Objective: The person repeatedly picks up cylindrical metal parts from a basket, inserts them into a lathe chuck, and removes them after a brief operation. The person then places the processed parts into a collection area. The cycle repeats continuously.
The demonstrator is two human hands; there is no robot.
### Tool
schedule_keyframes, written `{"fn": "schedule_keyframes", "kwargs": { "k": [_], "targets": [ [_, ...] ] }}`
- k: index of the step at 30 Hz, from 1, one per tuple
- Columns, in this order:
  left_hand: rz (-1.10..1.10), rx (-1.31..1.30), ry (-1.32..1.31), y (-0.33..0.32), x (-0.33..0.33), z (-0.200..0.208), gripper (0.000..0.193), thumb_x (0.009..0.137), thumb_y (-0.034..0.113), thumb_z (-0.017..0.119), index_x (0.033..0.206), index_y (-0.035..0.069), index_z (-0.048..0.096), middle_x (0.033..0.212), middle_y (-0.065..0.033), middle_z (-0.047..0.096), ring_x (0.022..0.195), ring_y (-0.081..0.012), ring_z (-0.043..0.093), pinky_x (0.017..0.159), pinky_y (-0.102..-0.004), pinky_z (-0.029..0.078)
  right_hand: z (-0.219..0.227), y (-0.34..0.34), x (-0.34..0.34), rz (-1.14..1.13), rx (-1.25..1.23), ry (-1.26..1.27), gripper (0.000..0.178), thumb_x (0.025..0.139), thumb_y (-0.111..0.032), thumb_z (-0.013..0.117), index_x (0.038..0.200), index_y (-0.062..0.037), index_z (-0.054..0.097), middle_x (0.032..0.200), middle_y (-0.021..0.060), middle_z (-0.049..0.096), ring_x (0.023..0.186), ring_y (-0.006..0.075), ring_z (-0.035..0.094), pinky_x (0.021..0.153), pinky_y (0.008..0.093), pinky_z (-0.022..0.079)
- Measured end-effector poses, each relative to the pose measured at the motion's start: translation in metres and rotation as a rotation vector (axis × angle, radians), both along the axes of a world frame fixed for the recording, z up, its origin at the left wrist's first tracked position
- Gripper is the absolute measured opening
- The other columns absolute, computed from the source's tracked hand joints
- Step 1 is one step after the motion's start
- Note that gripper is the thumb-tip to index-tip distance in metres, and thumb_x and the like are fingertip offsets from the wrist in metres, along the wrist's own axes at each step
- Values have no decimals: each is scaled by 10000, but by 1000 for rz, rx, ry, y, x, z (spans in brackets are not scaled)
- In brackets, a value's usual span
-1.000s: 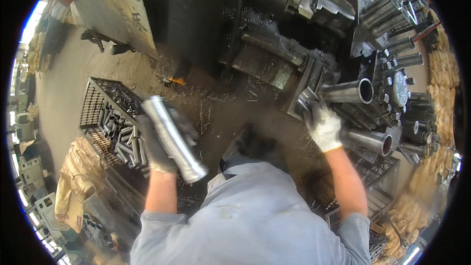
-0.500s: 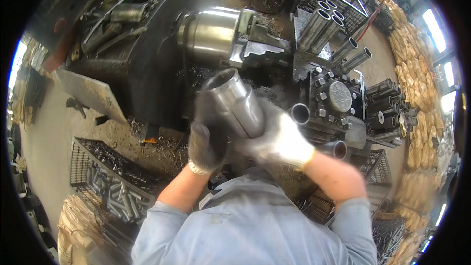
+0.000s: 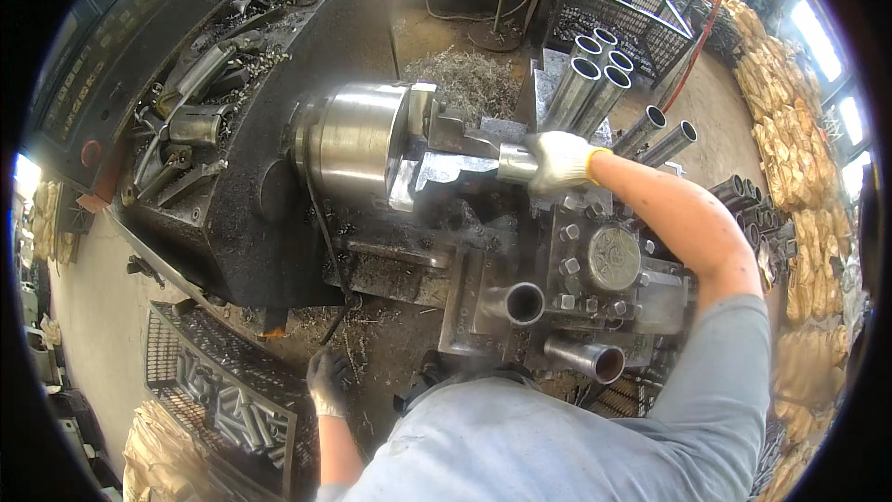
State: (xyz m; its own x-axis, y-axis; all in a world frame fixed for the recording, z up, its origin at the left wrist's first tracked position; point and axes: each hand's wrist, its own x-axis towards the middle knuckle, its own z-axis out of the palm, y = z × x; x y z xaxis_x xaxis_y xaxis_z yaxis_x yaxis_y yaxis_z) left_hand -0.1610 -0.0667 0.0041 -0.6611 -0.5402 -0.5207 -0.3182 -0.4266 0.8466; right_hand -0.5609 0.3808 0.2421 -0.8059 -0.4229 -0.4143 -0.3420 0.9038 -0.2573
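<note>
My right hand (image 3: pixel 560 160), in a white glove, grips a short steel tube (image 3: pixel 517 163) whose left end sits between the jaws of the lathe chuck (image 3: pixel 367 144). My left hand (image 3: pixel 328 382), in a dark glove, hangs low by my side above the floor, fingers loosely curled and holding nothing. It is beside a wire crate (image 3: pixel 223 390) holding several metal parts. The tool post (image 3: pixel 609 260) with its bolts lies just below my right forearm.
Several steel tubes (image 3: pixel 595 84) stand stacked behind the chuck, and more lie at the right (image 3: pixel 748 195). Two tubes (image 3: pixel 520 302) poke out near my chest. Metal swarf (image 3: pixel 469 79) piles behind the lathe. Tan sacks (image 3: pixel 790 139) line the right side. A wire cage (image 3: pixel 618 14) stands at the back.
The tube I held in both hands in front of me is now pushed into the chuck by my right hand. My left hand has let go and dropped to my side.
</note>
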Motion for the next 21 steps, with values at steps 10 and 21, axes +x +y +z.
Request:
{"fn": "schedule_keyframes", "kwargs": {
  "k": [10, 21],
  "targets": [
    [399, 238, 172, -107, -42, 15, 489, 1094, 593, 505, 905, 158, 626, 760, -6, 579, 669, -192, 527, 654, -370, 463, 8, -1, -7, 90, 58, -146, 665, 777, -497, 831, 1175, 27, 732, 1066, 248, 785, 973, 355, 767, 903, 448, 600],
    [313, 137, 151, -124, -49, 11, 268, 1118, 375, 578, 961, 160, 613, 744, 28, 468, 612, -140, 424, 599, -314, 416, 23, 19, 27, -14, -284, 184, 616, 866, -364, 754, 1355, 0, 668, 1202, 243, 766, 1126, 387, 740, 981, 466, 568]
  ]
}}
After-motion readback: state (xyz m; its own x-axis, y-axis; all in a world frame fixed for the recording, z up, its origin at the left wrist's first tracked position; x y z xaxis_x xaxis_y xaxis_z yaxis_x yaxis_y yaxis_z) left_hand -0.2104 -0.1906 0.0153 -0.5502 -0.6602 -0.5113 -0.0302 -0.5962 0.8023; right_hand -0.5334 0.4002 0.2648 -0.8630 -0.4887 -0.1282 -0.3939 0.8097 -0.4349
